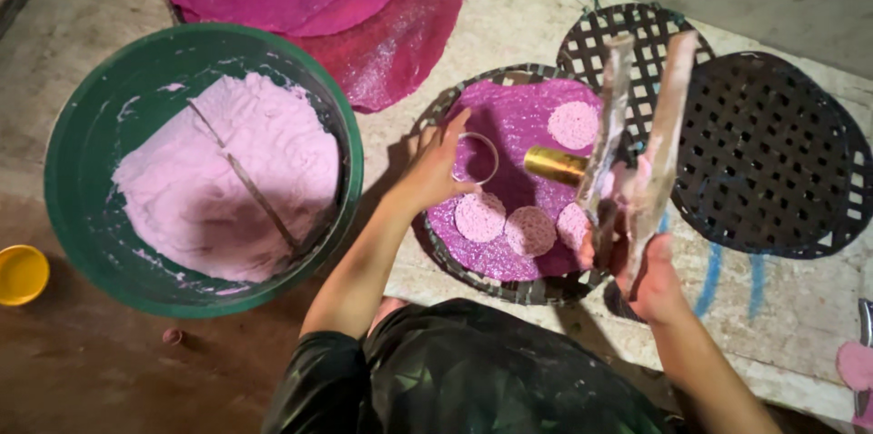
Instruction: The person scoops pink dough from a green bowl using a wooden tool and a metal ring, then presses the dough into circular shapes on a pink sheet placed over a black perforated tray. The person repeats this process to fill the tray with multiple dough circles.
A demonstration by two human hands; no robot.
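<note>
Two perhaps wooden sticks (637,139) over tray (436,248)

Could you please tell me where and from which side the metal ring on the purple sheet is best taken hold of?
Grip the metal ring by its thin rim, from above: it lies flat on the purple sheet, its centre open. The left hand already pinches its left edge; the right hand holds two flat sticks.

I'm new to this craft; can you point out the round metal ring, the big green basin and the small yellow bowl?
Round metal ring (476,158), head view, its left rim.
Big green basin (82,125), head view, inner wall.
Small yellow bowl (20,274), head view, its middle.
</note>
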